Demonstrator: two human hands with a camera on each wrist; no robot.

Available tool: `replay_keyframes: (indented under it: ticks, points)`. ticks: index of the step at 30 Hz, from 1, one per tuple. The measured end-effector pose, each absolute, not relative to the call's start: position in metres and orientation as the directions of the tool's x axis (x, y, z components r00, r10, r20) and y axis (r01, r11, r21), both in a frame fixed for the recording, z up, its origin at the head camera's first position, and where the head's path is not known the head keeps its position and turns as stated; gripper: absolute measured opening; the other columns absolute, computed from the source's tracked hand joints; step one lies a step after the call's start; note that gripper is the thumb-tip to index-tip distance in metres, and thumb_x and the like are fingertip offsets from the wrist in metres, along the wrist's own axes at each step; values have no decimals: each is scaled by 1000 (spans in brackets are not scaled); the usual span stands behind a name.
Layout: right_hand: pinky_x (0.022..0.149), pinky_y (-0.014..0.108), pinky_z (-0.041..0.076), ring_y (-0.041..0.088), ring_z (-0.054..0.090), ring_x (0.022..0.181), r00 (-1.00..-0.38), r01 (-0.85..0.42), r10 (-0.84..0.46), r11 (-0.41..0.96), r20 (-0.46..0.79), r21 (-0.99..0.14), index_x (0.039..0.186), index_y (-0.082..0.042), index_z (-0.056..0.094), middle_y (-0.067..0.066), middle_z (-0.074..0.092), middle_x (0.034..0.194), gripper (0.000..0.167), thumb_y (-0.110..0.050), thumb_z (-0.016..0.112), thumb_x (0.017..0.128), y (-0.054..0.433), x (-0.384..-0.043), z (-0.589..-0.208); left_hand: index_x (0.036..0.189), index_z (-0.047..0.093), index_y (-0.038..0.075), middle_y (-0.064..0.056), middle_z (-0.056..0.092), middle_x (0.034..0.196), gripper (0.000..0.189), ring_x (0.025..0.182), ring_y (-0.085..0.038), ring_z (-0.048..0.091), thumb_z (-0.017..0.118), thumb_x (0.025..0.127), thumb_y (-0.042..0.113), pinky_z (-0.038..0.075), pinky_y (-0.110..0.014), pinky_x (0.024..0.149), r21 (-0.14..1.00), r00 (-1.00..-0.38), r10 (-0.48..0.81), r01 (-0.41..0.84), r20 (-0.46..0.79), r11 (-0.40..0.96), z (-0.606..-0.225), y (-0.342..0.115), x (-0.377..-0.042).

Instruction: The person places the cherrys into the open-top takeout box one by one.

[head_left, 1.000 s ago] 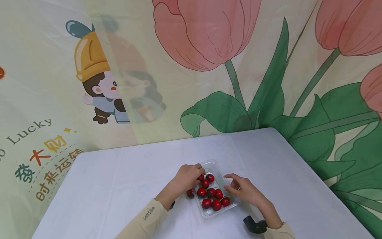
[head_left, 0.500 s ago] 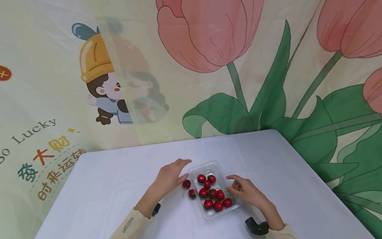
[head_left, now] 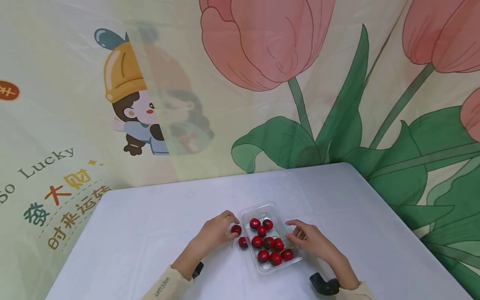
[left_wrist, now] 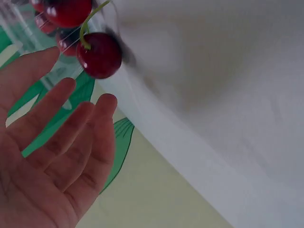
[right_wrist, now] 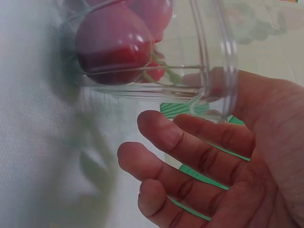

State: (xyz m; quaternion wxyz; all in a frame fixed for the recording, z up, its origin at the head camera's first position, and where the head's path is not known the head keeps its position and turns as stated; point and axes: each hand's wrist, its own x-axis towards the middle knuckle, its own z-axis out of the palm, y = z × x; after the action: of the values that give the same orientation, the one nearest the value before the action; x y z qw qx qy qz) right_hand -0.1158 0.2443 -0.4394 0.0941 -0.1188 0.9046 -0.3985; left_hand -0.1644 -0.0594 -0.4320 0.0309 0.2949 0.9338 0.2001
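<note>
In the head view, a clear plastic box (head_left: pixel 258 266) holds several red cherries (head_left: pixel 275 258). Two loose cherries lie on the white cloth at its left side. My left hand (head_left: pixel 215 233) is at the upper loose cherry (head_left: pixel 236 229), thumb and fingers spread about it. In the left wrist view, those fingers are loosely bent and apart from a stemmed cherry (left_wrist: pixel 99 55). The lower loose cherry (head_left: pixel 243 242) sits against the box wall. My right hand (head_left: pixel 309 239) is at the box's right edge; its thumb is partly behind the clear wall (right_wrist: pixel 230 61) in the right wrist view, other fingers loosely bent.
A white cloth (head_left: pixel 168 208) covers the table. Behind it hangs a printed curtain (head_left: pixel 202 158) with tulips and a cartoon figure. A black wrist device (head_left: pixel 324 285) is on the right forearm, with another (head_left: pixel 197 270) on the left.
My left hand let go of a cherry inside the box, drew back left, then came to the upper loose cherry. My right hand has stayed by the box. The head view shifted slightly.
</note>
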Motion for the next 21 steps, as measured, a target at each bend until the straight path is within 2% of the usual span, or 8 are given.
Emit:
replay_keyframes:
  ticks: [5, 13, 21]
  points:
    - [57, 21, 48, 11, 53, 69, -951, -147, -302, 645, -73, -749, 125, 5, 56, -1, 59, 81, 42, -21, 66, 93, 245, -115, -439, 109, 70, 6, -8, 65, 104, 30, 87, -17, 62, 78, 83, 17, 57, -34, 78, 357, -812, 583, 554, 34, 752, -441, -56, -165]
    - [56, 21, 48, 12, 53, 69, -954, -144, -292, 654, -73, -742, 125, 3, 57, -1, 59, 81, 42, -21, 67, 93, 246, -115, -438, 105, 69, 5, -5, 64, 90, 26, 75, -14, 57, 78, 81, 12, 55, -29, 67, 350, -809, 581, 571, 88, 743, -447, -54, -166]
    - [56, 22, 48, 14, 54, 69, -952, -133, -292, 652, -85, -747, 126, 4, 57, 0, 59, 82, 42, -20, 66, 93, 246, -115, -437, 106, 69, 4, -8, 65, 93, 25, 78, -16, 60, 77, 83, 10, 57, -33, 73, 377, -822, 564, 547, 75, 747, -448, -52, -167]
